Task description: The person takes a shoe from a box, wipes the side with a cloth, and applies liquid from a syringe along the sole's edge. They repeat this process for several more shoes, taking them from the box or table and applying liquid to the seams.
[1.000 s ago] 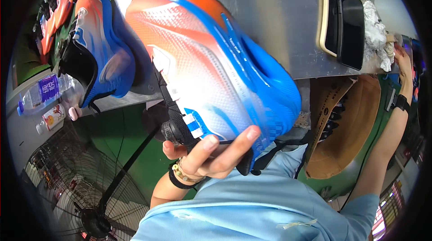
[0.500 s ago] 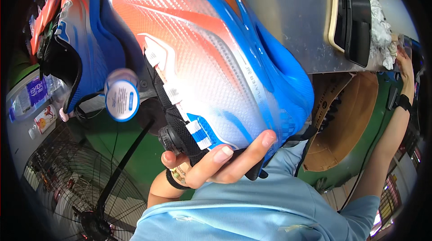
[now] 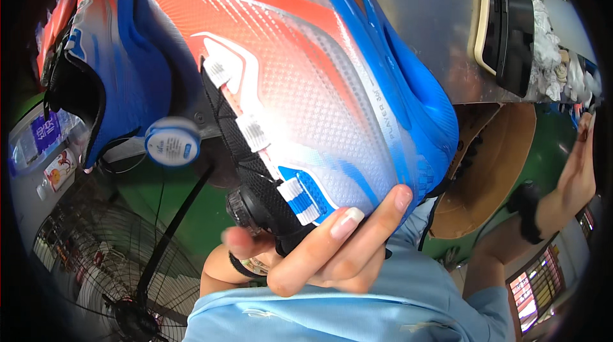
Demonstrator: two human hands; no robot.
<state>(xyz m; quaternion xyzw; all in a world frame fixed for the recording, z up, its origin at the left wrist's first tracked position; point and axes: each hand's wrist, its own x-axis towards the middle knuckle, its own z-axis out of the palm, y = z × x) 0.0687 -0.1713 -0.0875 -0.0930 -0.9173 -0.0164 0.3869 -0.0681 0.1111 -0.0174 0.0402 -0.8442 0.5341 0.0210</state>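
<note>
Orange, white and blue sports shoe (image 3: 124, 70) seen at left; round white blue-rimmed tag (image 3: 172, 143) beside it. Similarly coloured textured shoe (image 3: 306, 86) held up mid-view, gripped near collar by left hand (image 3: 327, 254). Brown cardboard box (image 3: 504, 169) partly covered by it. Right hand (image 3: 576, 173) raised, far right; grip cannot be told.

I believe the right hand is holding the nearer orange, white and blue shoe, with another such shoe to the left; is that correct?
Not quite: the head view shows the left hand, not the right hand, holding the nearer shoe; the other shoe is to the left.
</note>
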